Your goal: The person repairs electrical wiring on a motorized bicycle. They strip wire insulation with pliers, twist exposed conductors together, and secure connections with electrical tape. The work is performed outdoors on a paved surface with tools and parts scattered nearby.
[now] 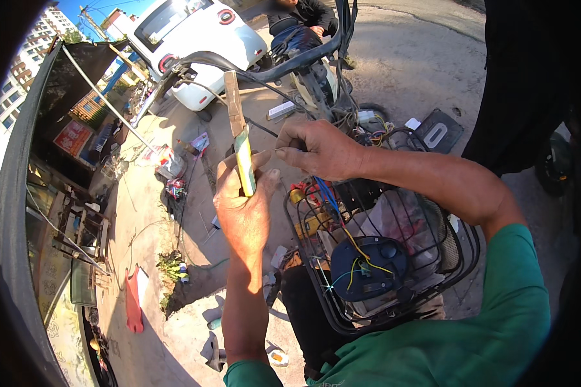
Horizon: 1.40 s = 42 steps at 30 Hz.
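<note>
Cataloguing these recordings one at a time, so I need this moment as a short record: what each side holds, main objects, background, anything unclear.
Left grip: closed around pliers, their head pointing up the picture
Right grip: raised beside the left, fingers curled
Below right grip: black wire basket; dark round housing with yellow wires
Ahead: dark handlebar
Background: white vehicle; another person in dark clothing
Unclear: whether the right fingers hold a thin wire

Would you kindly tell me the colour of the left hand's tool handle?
The handle is yellow with a pale edge, seen best in the head view.
</note>
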{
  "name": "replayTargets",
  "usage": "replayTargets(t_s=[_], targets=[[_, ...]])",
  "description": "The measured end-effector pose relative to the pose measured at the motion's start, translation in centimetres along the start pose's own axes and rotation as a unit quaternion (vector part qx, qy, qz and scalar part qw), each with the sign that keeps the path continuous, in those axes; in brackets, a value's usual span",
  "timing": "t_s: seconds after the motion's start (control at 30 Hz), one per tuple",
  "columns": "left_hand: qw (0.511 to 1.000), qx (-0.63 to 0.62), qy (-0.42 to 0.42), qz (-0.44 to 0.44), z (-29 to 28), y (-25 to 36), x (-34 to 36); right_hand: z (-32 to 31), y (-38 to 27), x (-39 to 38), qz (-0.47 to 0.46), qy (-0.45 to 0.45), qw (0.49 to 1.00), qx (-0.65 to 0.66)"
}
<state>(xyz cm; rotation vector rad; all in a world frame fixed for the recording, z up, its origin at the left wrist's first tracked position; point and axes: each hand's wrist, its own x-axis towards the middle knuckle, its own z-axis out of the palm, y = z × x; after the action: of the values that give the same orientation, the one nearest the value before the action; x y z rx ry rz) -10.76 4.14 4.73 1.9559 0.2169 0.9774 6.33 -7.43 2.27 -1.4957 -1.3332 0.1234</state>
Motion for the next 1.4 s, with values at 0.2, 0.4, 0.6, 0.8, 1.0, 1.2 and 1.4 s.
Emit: replayTargets(t_s=[0.2,0.4,0.6,0.8,1.0,1.2,1.4], targets=[[0.983,0.134,-0.033,0.122,2.6,0.4,1.3,0.6,0.9,0.4,-0.093,0.055,0.994,-0.031],[0.992,0.086,0.025,0.090,2.7,-1.7,1.6,-0.3,-0.1,0.7,0.084,0.003,0.995,0.062],[0.996,-0.024,0.040,-0.070,1.7,-2.8,2.0,-0.8,1.5,1.0,0.090,-0.020,0.964,0.250],[0.992,0.080,0.027,0.090,1.8,-1.2,1.5,-0.5,1.4,1.0,0.088,-0.023,0.981,0.170],[0.967,0.196,0.023,0.162,2.8,-0.1,2.1,-0.5,1.0,0.8,0.068,-0.017,0.993,0.090],[0.968,0.179,0.040,0.174,2.9,-1.6,2.0,-0.3,1.0,0.9,0.087,-0.026,0.991,0.095],[0.987,0.110,0.068,0.097,2.1,-3.5,2.6,-0.7,1.0,0.9,0.101,-0.043,0.944,0.311]])
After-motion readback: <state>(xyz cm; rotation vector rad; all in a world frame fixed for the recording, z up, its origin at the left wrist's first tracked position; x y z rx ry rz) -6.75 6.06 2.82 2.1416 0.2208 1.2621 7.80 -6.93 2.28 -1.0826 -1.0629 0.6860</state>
